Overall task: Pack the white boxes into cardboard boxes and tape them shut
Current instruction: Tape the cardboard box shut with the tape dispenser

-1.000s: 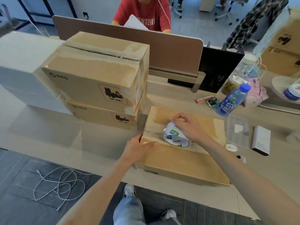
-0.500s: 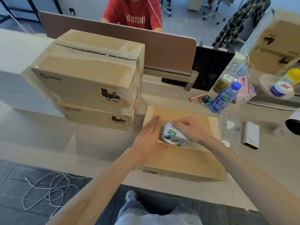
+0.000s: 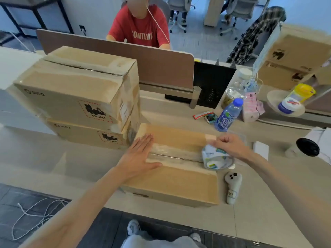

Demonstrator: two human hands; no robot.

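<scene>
Taping the centre seam of the flat brown cardboard box point(image 3: 172, 183), which lies at the near desk edge.

Left of it stand two stacked, sealed brown cartons point(image 3: 77, 97). Your left hand point(image 3: 138, 158) lies flat, fingers spread, grasping nothing, pressing the clear strip of tape point(image 3: 175, 153) down at the box's left end. Your right hand point(image 3: 231, 145) grips the clear roll of packing tape point(image 3: 216, 158) at the right end. Judged next: carry the roll over the right edge, then sever the strip. A white handheld controller point(image 3: 232, 187) lies just beside the box.

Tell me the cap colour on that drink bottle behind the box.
Blue, on the drink bottle; head view shows it.
</scene>
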